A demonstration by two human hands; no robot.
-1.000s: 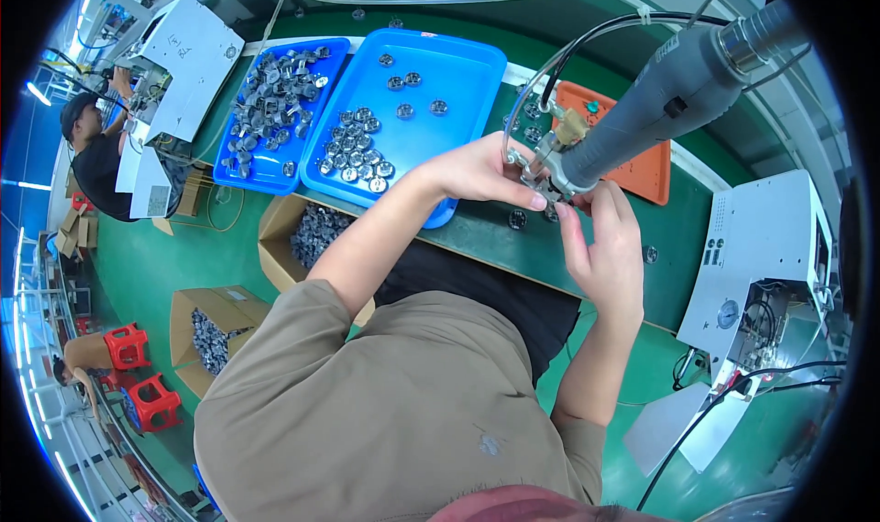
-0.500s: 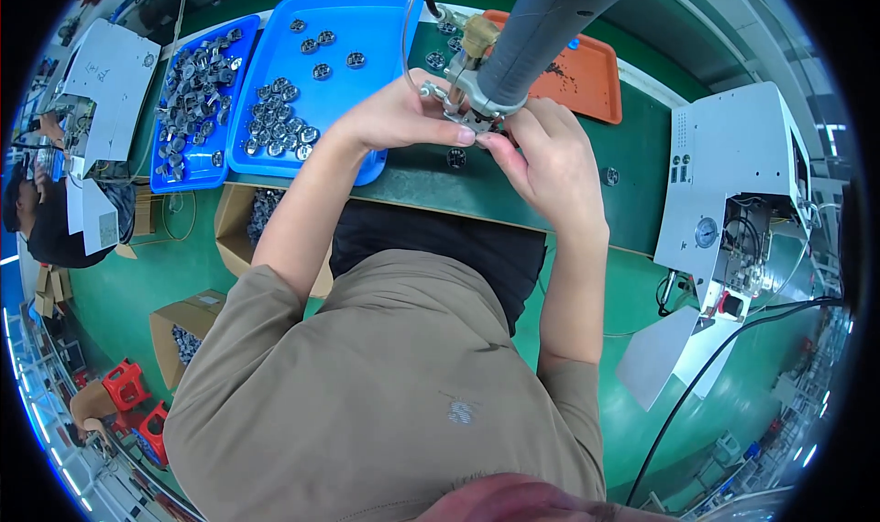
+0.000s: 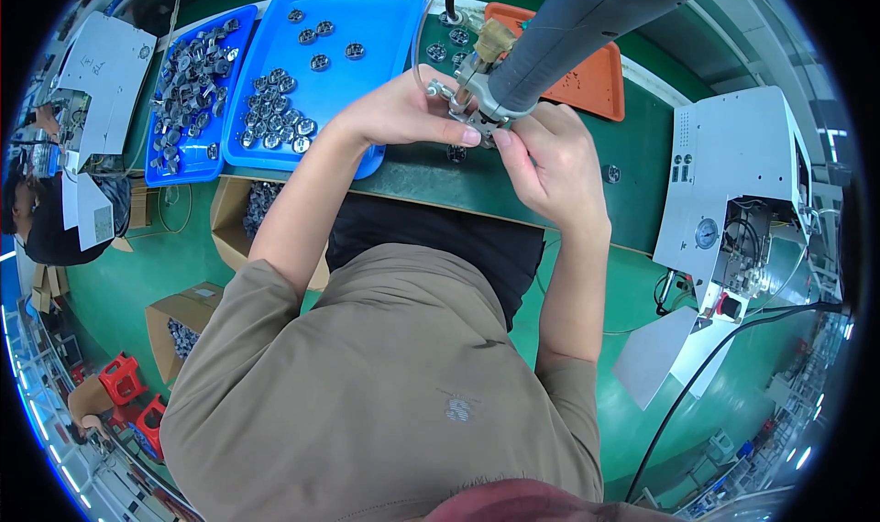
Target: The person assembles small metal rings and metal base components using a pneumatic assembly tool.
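Under the tip of a grey electric screwdriver, my two hands meet above the green work table. The screwdriver leans up to the right and carries a brass fitting and a thin tube. My left hand is closed, its thumb stretched toward the tip, on a small round metal part that is mostly hidden. From the other side my right hand pinches at the same part, thumb bent down, fingers curled behind the screwdriver. Another small round part lies on the table just below my left thumb.
A blue tray with several round parts stands left of my hands, beside a narrower blue tray heaped with dark parts. Behind the screwdriver sits an orange tray of tiny dark pieces. A white machine stands right; an open carton is on the floor.
The screwdriver has shifted slightly right and tilted a little more. My right thumb has moved slightly away from my left thumb, baring part of the round part. Both hands remain at the tip.
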